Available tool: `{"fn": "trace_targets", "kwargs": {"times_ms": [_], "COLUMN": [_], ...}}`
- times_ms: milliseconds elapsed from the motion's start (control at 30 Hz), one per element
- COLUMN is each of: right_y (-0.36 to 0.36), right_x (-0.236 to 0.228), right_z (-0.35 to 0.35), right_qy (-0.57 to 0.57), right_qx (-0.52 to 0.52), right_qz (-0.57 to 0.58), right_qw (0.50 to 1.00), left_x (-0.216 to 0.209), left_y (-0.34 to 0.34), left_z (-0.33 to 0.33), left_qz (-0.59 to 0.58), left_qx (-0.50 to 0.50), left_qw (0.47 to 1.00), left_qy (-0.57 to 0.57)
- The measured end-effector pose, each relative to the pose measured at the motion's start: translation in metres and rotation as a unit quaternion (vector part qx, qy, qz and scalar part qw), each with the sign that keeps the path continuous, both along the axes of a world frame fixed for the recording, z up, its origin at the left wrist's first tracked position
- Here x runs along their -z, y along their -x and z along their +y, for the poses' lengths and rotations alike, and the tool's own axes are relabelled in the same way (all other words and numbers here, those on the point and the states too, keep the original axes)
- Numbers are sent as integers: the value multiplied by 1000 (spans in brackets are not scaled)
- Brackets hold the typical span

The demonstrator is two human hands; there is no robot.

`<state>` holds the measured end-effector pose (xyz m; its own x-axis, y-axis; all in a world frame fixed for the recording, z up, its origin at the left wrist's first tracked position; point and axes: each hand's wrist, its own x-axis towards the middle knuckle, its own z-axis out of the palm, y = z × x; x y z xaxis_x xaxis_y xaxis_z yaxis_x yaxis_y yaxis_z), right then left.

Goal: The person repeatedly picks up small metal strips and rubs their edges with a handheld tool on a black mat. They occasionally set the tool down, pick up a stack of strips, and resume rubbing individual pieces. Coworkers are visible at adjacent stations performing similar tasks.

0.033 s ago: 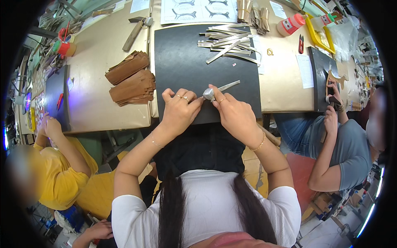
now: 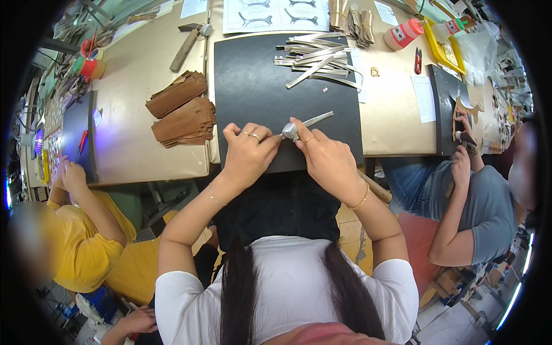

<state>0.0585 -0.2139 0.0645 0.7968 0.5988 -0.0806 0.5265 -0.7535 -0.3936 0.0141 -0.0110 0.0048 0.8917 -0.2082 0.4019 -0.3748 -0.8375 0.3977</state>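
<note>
My left hand (image 2: 251, 150) is closed in a pinch at the near end of a narrow pale metallic-looking strip (image 2: 319, 119) on the black board (image 2: 253, 80). My right hand (image 2: 329, 161) grips a hammer close to its silver head (image 2: 290, 131), the index finger laid over it. The hammer's wooden handle (image 2: 375, 187) comes out below my right forearm. The head rests over the strip's middle and hides part of it; whether it presses down I cannot tell. Farther up the board lies a loose pile of similar strips (image 2: 316, 57).
Left of the board are two stacks of brown strips (image 2: 184, 121) and another hammer (image 2: 187, 54). Beyond it lie a printed sheet (image 2: 276, 17) and bundled strips (image 2: 360, 29). To the right are a red-and-white bottle (image 2: 404, 34), red snips (image 2: 418, 60) and a yellow tray (image 2: 445, 52). Co-workers sit on both sides.
</note>
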Motion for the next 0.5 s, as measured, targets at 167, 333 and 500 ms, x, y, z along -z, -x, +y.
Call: {"fn": "trace_targets", "kwargs": {"times_ms": [167,333,500], "right_y": [-3,-3,-5], "right_x": [4,8,4], "right_z": [-1,0,-1], "right_qy": [-6,-15,-11], "right_qx": [2,1,-6], "right_qz": [-12,-15,-13], "right_qw": [1000,1000,1000], "left_x": [4,4,4], "left_y": [1,2,3], "left_z": [5,8,12], "left_qz": [20,6,-32], "left_qx": [-22,0,36], "left_qw": [998,1000,996], "left_qy": [48,20,-80]}}
